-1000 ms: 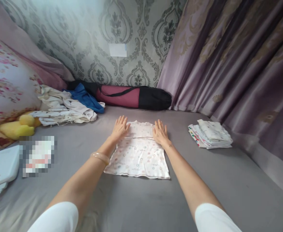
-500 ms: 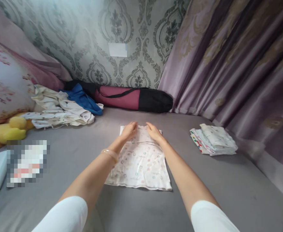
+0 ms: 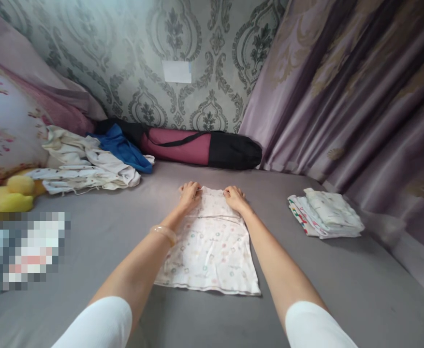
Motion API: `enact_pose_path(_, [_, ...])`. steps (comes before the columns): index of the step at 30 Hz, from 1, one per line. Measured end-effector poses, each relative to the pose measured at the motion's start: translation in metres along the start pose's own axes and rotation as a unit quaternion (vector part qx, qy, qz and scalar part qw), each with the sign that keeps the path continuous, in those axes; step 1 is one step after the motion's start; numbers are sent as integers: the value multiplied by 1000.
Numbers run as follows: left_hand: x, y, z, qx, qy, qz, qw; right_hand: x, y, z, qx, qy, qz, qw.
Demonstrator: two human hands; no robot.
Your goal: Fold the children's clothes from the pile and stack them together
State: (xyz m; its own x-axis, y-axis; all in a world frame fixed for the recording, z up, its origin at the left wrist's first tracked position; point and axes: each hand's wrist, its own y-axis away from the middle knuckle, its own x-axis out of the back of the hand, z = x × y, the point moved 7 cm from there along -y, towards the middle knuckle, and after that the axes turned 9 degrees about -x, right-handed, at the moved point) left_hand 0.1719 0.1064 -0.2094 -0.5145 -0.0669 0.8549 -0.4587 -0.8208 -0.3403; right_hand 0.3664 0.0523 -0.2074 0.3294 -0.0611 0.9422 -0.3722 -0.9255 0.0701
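A small white shirt (image 3: pixel 212 251) with a faint coloured print lies flat in front of me, its hem towards me and a folded layer across its far part. At its far left corner my left hand (image 3: pixel 190 194), with a pale bangle (image 3: pixel 163 234) on the wrist, has its fingers curled over the fabric. My right hand (image 3: pixel 235 197) pinches the far right corner in the same way. The fingertips of both hands are partly hidden.
A stack of folded clothes (image 3: pixel 328 212) sits on the grey sheet (image 3: pixel 291 295) to the right. Rumpled white clothes (image 3: pixel 99 169), a blue cloth (image 3: pixel 123 147) and a yellow plush toy (image 3: pixel 7 198) lie left. A maroon and black long bag (image 3: pixel 179 145) rests along the wall.
Both hands have moved apart to the shirt's far corners, and their fingers have closed on its edge. The view has shifted slightly.
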Motion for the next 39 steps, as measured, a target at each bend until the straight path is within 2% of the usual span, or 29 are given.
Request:
enact_pose_path(4, [2,4,2,-4,5,-3,1000,-4,6,2,-10,-9,49,999])
enact_pose_path(8, [5,8,5,6,-46,-8,999,-4,14,-2,-5,12,114,993])
enact_pose_path(11, [6,7,10,0,-87,-36,996,-1,18,-5,0,28,123,992])
enact_pose_path(13, [10,8,15,-9,-116,-42,992,5,23,-9,23,39,133,990])
enact_pose_path(16, [12,14,29,-58,-147,-39,987,11,39,-22,93,56,161,981])
enact_pose_path(19, [3,26,41,-107,-144,-75,981,1,53,-31,127,71,118,982])
enact_pose_path(22, [-10,34,42,-99,-125,-150,976,-15,58,-33,108,82,26,990])
enact_pose_path(24, [-11,37,40,-88,-118,-185,972,-16,59,-32,95,82,-12,992])
enact_pose_path(26, [-3,40,40,-82,-118,-189,971,-11,64,-30,94,74,-22,993])
enact_pose_path(29, [15,52,39,-97,-120,-156,975,-1,81,-27,128,62,6,990])
enact_pose_path(31, [18,64,37,-115,-112,-156,975,-1,96,-27,166,64,9,984])
enact_pose_path(33, [15,74,32,-120,-91,-179,972,-7,107,-26,184,65,-21,981])
enact_pose_path(36, [14,79,26,-106,-56,-208,971,-13,111,-23,170,36,-74,982])
enact_pose_path(39, [33,79,21,-79,-50,-186,978,2,111,-14,155,-45,-57,985])
